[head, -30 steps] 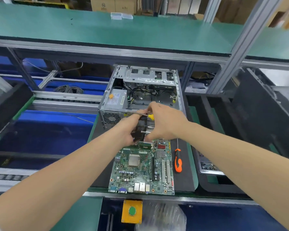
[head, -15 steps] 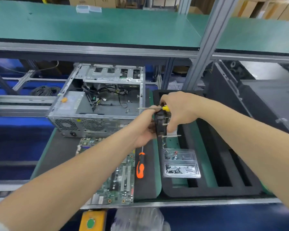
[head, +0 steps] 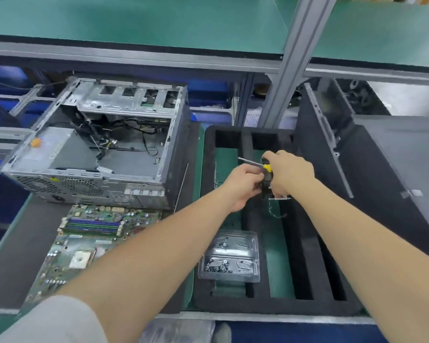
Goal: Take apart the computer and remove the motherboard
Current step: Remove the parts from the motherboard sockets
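The open grey computer case (head: pixel 94 154) lies at the left rear with loose cables inside. In front of it the green motherboard (head: pixel 84 243) lies flat on the mat, partly hidden by my left forearm. Over the black foam tray (head: pixel 307 280) both hands grip a black heatsink fan (head: pixel 266 179) between them: my left hand (head: pixel 243 184) from the left, my right hand (head: pixel 287 174) from the right. My right hand also holds a yellow-handled screwdriver (head: pixel 253 163), its shaft pointing left.
A clear plastic box of screws (head: pixel 229 256) sits in the foam tray's left slot. A dark side panel (head: pixel 382 169) leans at the right. A grey frame post (head: pixel 287 60) rises behind the tray under a green shelf (head: pixel 134 21).
Both hands have carried the heatsink fan and screwdriver from above the motherboard rightward to over the foam tray. The view has swung right with them, and the orange screwdriver is now hidden.
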